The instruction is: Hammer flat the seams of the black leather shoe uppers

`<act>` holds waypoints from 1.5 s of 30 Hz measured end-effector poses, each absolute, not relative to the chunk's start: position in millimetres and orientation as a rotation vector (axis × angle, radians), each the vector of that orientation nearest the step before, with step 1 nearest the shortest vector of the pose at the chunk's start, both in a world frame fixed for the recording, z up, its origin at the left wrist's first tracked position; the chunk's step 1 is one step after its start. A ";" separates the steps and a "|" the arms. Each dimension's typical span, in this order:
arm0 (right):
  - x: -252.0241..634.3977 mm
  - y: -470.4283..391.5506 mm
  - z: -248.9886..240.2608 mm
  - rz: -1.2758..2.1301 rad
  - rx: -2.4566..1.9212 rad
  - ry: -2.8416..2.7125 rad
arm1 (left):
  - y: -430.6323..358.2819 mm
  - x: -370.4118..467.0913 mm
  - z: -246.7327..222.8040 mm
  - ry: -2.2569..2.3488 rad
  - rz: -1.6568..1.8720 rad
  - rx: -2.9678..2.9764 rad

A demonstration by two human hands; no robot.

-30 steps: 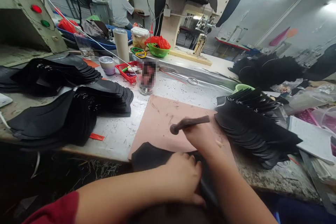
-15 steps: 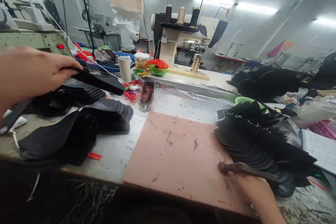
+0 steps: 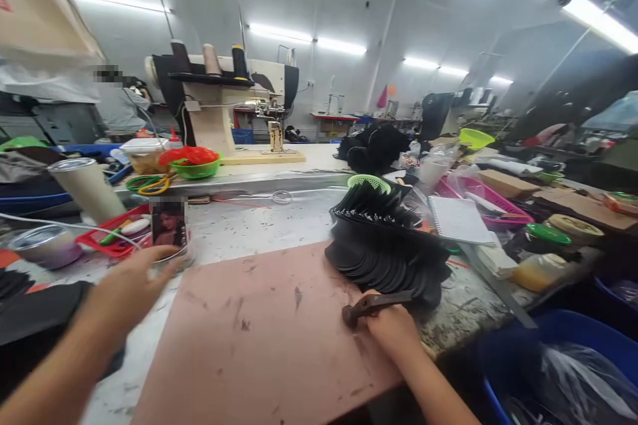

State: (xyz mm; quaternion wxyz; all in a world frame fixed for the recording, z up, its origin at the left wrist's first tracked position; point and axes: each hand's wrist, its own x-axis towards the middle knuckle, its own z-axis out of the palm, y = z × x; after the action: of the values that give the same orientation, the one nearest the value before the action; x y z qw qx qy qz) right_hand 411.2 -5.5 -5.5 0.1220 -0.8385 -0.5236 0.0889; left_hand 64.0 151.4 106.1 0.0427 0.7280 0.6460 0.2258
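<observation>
My right hand (image 3: 393,332) is closed around a hammer (image 3: 373,305), resting at the right side of a pinkish-brown board (image 3: 239,332). Just beyond it lies a fanned stack of black cut pieces (image 3: 383,259). My left hand (image 3: 122,289), slightly blurred, reaches over the table left of the board with its fingers stretched out. Nothing shows in it. Its fingertips are close to a phone (image 3: 168,226) standing upright, and I cannot tell whether they touch. More black pieces (image 3: 44,312) lie partly hidden behind my left forearm.
A red basket (image 3: 107,236) and a tumbler (image 3: 87,189) stand at the left. The sewing machine (image 3: 209,113) is at the back. On the right are a notebook (image 3: 458,219), a pink basket (image 3: 513,209) and a blue bin (image 3: 573,325). A person (image 3: 117,106) is at the back left.
The view has swung right. My left hand has let go of the black piece it held and come down near the phone. The right hand still holds the hammer at the board's edge.
</observation>
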 end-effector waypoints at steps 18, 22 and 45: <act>409.5 -12.1 -23.9 0.013 -2.395 -1.516 | 220.2 403.1 23.6 1.333 0.611 1.244; 405.1 -17.7 -24.0 -0.116 -2.472 -1.509 | 217.3 387.7 38.5 1.434 0.706 1.323; 419.8 -41.7 43.1 0.100 -2.655 -1.943 | 17.3 149.9 78.6 0.715 -0.441 2.190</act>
State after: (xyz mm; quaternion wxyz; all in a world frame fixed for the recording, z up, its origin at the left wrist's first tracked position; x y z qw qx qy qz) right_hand 419.8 -41.7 43.1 -0.0747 -0.8044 -0.5886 0.0304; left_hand 149.9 17.3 78.6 0.3878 0.8607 0.2809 -0.1732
